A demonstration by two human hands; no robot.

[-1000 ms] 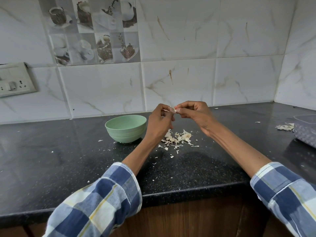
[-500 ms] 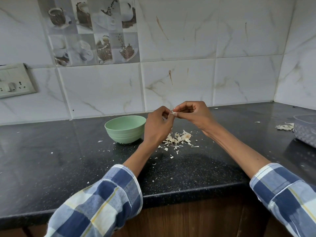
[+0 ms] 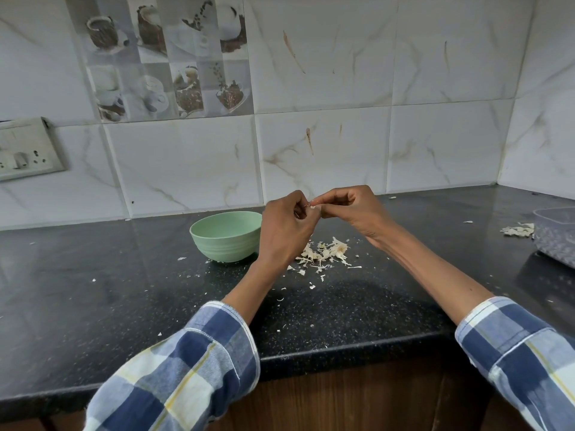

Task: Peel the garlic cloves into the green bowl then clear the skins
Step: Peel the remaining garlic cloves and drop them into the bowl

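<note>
Papery skin to be pulled off in small strips from the clove (image 3: 313, 207), pinched at frame centre between left hand (image 3: 287, 228) and right hand (image 3: 348, 207), keeping above pile (image 3: 325, 254), right of bowl (image 3: 226, 236).

A small pale garlic clove (image 3: 313, 207) is held above the skins (image 3: 323, 253), right of the upright green bowl (image 3: 226, 237).

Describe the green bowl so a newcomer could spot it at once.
On the black countertop below the marble-tiled wall, look just left of the person's left hand. The green bowl stands upright there, the only pale green thing, beside a heap of garlic skins.
</note>
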